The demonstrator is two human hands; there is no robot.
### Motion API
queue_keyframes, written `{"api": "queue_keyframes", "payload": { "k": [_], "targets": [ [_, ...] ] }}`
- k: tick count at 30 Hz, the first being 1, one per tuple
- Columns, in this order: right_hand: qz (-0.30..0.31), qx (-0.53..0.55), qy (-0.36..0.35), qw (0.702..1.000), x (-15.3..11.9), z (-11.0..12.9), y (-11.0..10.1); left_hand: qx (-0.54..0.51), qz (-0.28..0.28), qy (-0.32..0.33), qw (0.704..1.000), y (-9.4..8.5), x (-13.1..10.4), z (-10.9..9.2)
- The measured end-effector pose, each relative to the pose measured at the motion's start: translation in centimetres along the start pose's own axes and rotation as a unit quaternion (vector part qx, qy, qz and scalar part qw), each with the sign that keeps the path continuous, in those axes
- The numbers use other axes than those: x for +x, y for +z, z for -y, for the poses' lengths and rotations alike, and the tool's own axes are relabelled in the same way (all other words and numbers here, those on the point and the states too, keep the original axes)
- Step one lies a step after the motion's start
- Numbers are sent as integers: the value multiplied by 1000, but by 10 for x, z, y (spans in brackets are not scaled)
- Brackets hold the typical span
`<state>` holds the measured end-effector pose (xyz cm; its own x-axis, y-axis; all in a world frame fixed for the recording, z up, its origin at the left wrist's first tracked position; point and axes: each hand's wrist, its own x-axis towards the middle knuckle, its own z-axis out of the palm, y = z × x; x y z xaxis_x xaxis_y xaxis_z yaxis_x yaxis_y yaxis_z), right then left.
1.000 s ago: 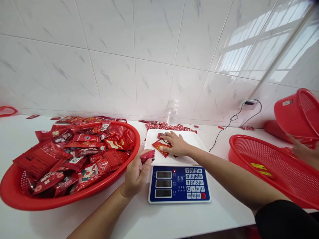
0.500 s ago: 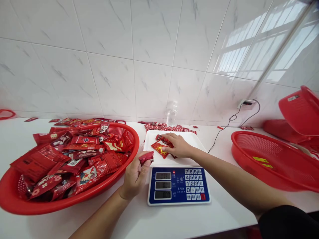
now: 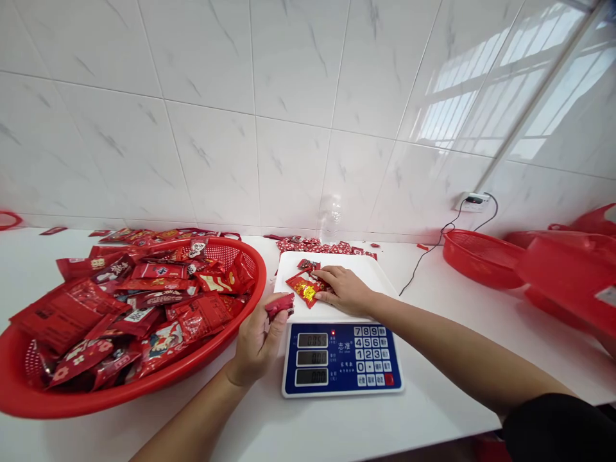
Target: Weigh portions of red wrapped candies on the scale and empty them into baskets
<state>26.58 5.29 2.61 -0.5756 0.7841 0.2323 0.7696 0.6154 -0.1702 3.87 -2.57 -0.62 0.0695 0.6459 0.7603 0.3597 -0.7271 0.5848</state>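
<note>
In my left hand (image 3: 257, 340) is a small dark-red packet (image 3: 280, 306), pinched between thumb and fingers in front of the scale's tray. My right hand (image 3: 344, 290) rests over the white tray (image 3: 370, 273) of the digital scale (image 3: 342, 359), its thumb and fingers closed around a red packet with gold print (image 3: 305, 287). Behind that one, another small red packet (image 3: 308, 264) lies on the tray. The right palm hides part of the packets. To the left, a big red colander (image 3: 260, 276) is heaped with assorted red packets (image 3: 163, 295).
Loose red packets (image 3: 144, 235) lie along the tiled wall, with patterned ones (image 3: 317, 246) behind the scale near a clear plastic bottle (image 3: 331, 218). A cable (image 3: 428, 253) runs to a wall socket (image 3: 474, 202). Red colanders (image 3: 481, 260) and a blurred red basin (image 3: 568, 276) are at right.
My right fingers have drawn closer together around the gold-printed packet, and the scale's top reading has dropped. At right, a red colander has moved back and a red basin has come lower.
</note>
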Motion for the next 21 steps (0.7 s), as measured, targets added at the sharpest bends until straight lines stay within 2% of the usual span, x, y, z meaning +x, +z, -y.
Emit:
{"api": "queue_keyframes", "payload": {
  "k": [4,9,12,17,19,21],
  "targets": [
    [-15,-24,-11,1000,2,-4,-3,10,4,-4,1000,0,0,-1],
    [-23,-8,69,997,6,-8,-14,-7,5,1,1000,0,0,1],
    [-69,12,105,992,-1,-18,-27,-11,6,-2,1000,1,0,1],
    [-214,75,219,949,-34,-63,-69,-9,4,-10,1000,0,2,2],
    [-247,24,273,929,-54,-88,-88,-8,4,-8,1000,0,3,5],
    [-248,-66,337,906,-77,-113,-103,-12,4,-5,1000,0,3,8]
  ]
}}
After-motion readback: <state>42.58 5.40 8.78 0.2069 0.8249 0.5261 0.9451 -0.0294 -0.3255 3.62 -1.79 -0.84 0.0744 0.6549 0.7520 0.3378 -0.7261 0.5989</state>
